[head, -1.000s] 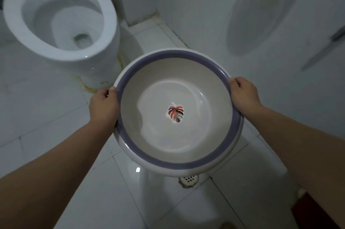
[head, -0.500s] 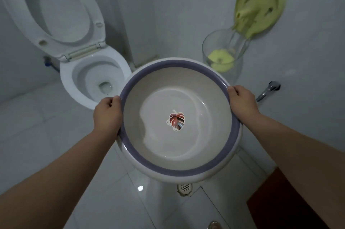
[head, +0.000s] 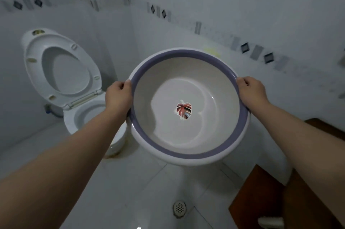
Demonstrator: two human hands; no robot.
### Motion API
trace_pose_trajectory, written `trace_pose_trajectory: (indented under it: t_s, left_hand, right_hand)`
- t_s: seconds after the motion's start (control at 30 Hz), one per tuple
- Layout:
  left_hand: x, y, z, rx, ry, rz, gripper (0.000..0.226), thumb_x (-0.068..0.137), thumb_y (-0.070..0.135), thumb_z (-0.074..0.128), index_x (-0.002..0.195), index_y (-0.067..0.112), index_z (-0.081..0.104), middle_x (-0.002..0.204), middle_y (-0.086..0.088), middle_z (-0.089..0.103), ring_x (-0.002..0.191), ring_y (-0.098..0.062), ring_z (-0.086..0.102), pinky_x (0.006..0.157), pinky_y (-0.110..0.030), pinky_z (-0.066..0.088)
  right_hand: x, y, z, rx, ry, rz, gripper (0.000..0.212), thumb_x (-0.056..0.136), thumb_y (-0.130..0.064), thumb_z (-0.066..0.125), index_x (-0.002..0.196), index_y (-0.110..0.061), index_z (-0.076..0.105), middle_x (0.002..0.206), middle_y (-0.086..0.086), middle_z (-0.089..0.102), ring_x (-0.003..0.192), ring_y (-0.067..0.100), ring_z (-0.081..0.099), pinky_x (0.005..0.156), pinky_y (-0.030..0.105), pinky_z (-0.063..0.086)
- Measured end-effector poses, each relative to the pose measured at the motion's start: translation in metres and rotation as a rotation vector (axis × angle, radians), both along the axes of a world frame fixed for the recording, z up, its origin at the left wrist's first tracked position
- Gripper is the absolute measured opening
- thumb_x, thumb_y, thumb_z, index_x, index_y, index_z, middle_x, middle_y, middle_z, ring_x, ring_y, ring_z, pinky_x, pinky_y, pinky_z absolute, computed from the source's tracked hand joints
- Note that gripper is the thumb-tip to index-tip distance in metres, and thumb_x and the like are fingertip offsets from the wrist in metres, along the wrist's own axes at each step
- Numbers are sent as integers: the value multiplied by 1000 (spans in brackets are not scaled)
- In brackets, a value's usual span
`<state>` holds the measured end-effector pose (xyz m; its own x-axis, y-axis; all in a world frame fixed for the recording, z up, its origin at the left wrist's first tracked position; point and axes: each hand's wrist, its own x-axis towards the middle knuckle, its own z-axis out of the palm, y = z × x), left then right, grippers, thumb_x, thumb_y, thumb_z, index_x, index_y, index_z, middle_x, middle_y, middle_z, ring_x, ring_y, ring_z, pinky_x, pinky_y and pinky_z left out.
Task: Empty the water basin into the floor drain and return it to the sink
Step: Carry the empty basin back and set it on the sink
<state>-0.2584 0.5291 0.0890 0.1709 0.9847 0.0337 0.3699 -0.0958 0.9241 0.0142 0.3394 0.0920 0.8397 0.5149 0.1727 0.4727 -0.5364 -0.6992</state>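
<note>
I hold a round white water basin [head: 203, 135] with a purple band inside its rim and a leaf sticker at the bottom, roughly level at chest height. My left hand [head: 118, 96] grips its left rim and my right hand [head: 251, 91] grips its right rim. A little water may lie in the bottom; I cannot tell for sure. The round metal floor drain [head: 179, 207] sits in the white tiled floor below the basin, nearer to me. No sink is in view.
A white toilet [head: 82, 115] with its seat and lid raised stands at the left, close to my left forearm. Tiled walls meet in a corner behind the basin. A brown wooden piece [head: 261, 197] stands on the floor at the lower right.
The basin has risen with both hands still gripping it, and my view has tilted up: the drain now lies clear of the basin, and the wall holder and glass have passed out of sight.
</note>
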Motion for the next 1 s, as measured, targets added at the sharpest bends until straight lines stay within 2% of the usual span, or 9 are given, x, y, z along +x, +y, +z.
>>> trace_pose_trajectory:
  t_s: [0.2, 0.33, 0.47, 0.57, 0.67, 0.77, 0.87, 0.93, 1.0]
  left_hand:
    - [31, -23, 40, -10, -67, -104, 29, 91, 30, 44, 82, 6, 58, 71, -10, 57, 73, -27, 55, 67, -35, 44]
    - [65, -46, 58, -14, -83, -238, 31, 92, 25, 44, 71, 5, 55, 59, -6, 48, 64, -24, 49, 64, -31, 39]
    - [111, -79, 70, -10, -97, -410, 29, 91, 26, 46, 76, 4, 57, 69, -15, 54, 70, -24, 53, 65, -35, 42]
    - [142, -111, 74, -27, -88, -511, 34, 90, 29, 46, 64, 8, 54, 63, -12, 54, 62, -26, 52, 63, -34, 43]
    - [166, -150, 79, -28, -91, -613, 33, 89, 28, 46, 63, 9, 52, 68, -14, 54, 65, -24, 51, 62, -31, 41]
    - [180, -188, 84, -27, -102, -698, 32, 90, 27, 46, 68, 5, 53, 68, -14, 51, 65, -22, 48, 58, -28, 38]
    - [192, -224, 91, -32, -103, -736, 28, 90, 27, 46, 74, 5, 54, 74, -16, 52, 68, -23, 50, 63, -32, 39]
    - [199, -251, 95, -23, -81, -757, 29, 89, 27, 46, 72, 4, 54, 73, -17, 53, 68, -24, 51, 63, -33, 40]
    - [206, -279, 99, -30, -73, -767, 30, 88, 28, 47, 71, 4, 55, 73, -17, 54, 68, -25, 52, 63, -33, 40]
  right_hand:
    - [9, -51, 48, 6, -35, -103, 33, 94, -32, 39, 81, -8, 57, 84, 10, 54, 79, 21, 48, 67, 26, 29]
    - [13, -102, 63, 19, -55, -219, 36, 94, -32, 39, 86, -6, 62, 83, 8, 53, 78, 20, 47, 66, 25, 28]
    - [15, -170, 70, 33, -77, -370, 36, 95, -31, 39, 86, -5, 62, 83, 9, 53, 79, 20, 47, 67, 27, 30]
    - [14, -223, 77, 24, -72, -480, 37, 95, -32, 37, 74, -6, 54, 79, 9, 54, 77, 23, 48, 67, 28, 29]
    - [8, -274, 84, 29, -52, -564, 43, 96, -32, 36, 62, -7, 47, 65, 7, 49, 73, 25, 47, 62, 31, 29]
    - [1, -317, 88, 24, -50, -617, 45, 96, -32, 35, 77, 3, 56, 78, 15, 54, 76, 27, 48, 64, 32, 33]
    - [-1, -357, 91, 7, -71, -658, 44, 96, -32, 35, 79, 2, 57, 81, 17, 54, 78, 27, 50, 67, 34, 36]
    - [-3, -386, 94, 19, -70, -691, 46, 96, -31, 35, 71, 1, 56, 73, 13, 53, 77, 26, 49, 68, 35, 37]
    - [-4, -415, 97, 13, -64, -727, 47, 96, -30, 36, 56, -9, 43, 61, 6, 45, 73, 25, 47, 64, 32, 31]
